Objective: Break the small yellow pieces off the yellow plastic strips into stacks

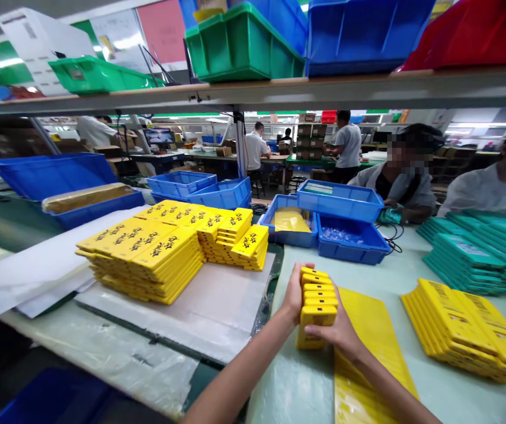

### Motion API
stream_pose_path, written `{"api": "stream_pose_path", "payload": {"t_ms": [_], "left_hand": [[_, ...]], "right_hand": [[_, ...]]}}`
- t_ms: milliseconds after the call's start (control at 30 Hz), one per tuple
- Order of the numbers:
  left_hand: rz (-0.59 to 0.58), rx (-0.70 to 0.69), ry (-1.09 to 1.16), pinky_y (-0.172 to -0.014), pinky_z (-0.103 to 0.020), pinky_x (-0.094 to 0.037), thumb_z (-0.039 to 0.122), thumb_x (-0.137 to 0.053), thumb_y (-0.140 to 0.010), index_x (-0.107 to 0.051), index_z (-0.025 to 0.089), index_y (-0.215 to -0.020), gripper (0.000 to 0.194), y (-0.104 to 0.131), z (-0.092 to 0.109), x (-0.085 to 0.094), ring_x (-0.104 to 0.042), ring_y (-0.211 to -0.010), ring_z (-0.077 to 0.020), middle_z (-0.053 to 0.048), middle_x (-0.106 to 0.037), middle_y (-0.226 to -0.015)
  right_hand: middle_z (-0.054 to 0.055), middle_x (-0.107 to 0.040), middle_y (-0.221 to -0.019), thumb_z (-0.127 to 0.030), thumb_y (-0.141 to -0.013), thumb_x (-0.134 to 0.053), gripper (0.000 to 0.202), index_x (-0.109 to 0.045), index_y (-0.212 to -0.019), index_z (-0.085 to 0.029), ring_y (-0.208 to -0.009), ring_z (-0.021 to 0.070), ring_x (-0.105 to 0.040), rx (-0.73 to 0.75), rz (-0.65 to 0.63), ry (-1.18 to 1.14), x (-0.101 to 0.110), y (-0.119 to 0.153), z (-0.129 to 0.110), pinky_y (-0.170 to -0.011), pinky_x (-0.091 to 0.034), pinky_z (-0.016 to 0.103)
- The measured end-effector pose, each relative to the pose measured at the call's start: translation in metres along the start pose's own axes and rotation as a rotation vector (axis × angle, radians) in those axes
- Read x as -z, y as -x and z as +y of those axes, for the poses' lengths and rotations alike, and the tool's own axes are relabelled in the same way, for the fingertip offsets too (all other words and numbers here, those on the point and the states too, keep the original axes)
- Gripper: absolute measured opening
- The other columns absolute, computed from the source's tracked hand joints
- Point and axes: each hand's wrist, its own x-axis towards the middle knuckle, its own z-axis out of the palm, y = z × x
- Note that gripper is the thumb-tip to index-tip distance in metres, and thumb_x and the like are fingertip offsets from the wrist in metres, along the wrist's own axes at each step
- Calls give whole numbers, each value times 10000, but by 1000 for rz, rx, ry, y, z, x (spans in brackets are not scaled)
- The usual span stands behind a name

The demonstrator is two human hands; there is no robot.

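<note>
Upright row of slim yellow rectangular plastic-looking cases (pixel 319 306) sits between both hands: left hand (pixel 294 296) clamped along its left side, right hand (pixel 340 331) clamped on its right, thumb across the nearest case's face. Far-side fingertips hidden; row is above the pale green work surface (pixel 286 383), just left of a flat yellow sheet (pixel 374 338), can't tell if its base touches down
</note>
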Motion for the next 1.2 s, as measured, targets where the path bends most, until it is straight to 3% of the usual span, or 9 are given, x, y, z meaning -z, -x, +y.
{"api": "stream_pose_path", "payload": {"t_ms": [67, 167, 233, 367, 467, 633, 833, 1000, 1200], "left_hand": [[70, -146, -202, -978, -402, -590, 649, -310, -1015, -664, 183, -1173, 606, 2, 7, 15, -720, -1061, -265, -128, -725, -1132], [208, -381, -555, -1253, -465, -383, 358, -595, -923, -716, 211, -1147, 294, 3, 28, 68, -537, -1404, -312, -136, -633, -1394], [311, -474, -768, -1299, -569, -280, 169, -665, -793, -696, 192, -1233, 442, 1, 44, 114, -390, -1522, -377, -179, -564, -1482], [243, -556, -1104, -1160, -515, -491, 84, -575, -801, -736, 222, -1111, 375, -3, 71, 188, -644, -1261, -319, -154, -719, -1211], [110, -625, -1262, -1057, -415, -572, 155, -529, -905, -755, 249, -1012, 267, -3, 82, 206, -718, -1060, -259, -106, -748, -1036], [-18, -733, -1347, -1197, -450, -481, 170, -671, -841, -698, 228, -1282, 445, -11, 73, 195, -620, -1346, -293, -134, -682, -1380], [46, -776, -1199, -1083, -459, -576, 100, -513, -924, -744, 218, -1136, 334, -10, 72, 182, -723, -1145, -275, -121, -773, -1139], [125, -737, -887, -1191, -480, -472, 253, -572, -982, -663, 213, -1336, 368, 2, 81, 133, -638, -1304, -297, -121, -708, -1328], [-104, -425, -421, -1036, -461, -559, 319, -823, -763, -765, 203, -1171, 428, -23, 47, 73, -739, -1044, -309, -75, -797, -1127]], "right_hand": [[196, -528, -1558, -400, -530, -1005, 1359, -202, -1621, -278, -1414, 385, -551, -20, 0, 35, 3, 1, 3, -1181, -445, 564], [190, -550, -1537, -399, -553, -998, 1313, -236, -1616, -270, -1412, 388, -548, -31, -10, 70, 8, 3, 4, -1206, -406, 583], [180, -548, -1543, -409, -549, -997, 1286, -278, -1607, -276, -1428, 388, -533, -23, -25, 70, 10, 3, 3, -1221, -387, 583], [168, -578, -1518, -415, -535, -999, 1252, -338, -1589, -281, -1406, 383, -556, -20, -56, 49, 9, 3, -3, -1202, -419, 563], [159, -592, -1505, -416, -548, -997, 1215, -367, -1579, -289, -1392, 373, -571, -31, -79, 44, 10, 3, -3, -1197, -426, 550], [156, -582, -1515, -396, -550, -1002, 1216, -365, -1580, -288, -1406, 368, -554, -25, -96, 45, 13, 3, -1, -1219, -389, 553], [158, -610, -1482, -400, -549, -1003, 1192, -393, -1566, -286, -1363, 368, -590, -34, -75, 15, 10, 3, 0, -1190, -427, 546], [164, -578, -1521, -426, -585, -994, 1161, -391, -1565, -277, -1392, 378, -562, -45, -103, 52, 13, 5, 8, -1210, -395, 565], [165, -484, -1614, -407, -630, -978, 1214, -297, -1627, -280, -1456, 370, -500, 0, -112, 91, 16, 8, 7, -1233, -361, 570]]}}
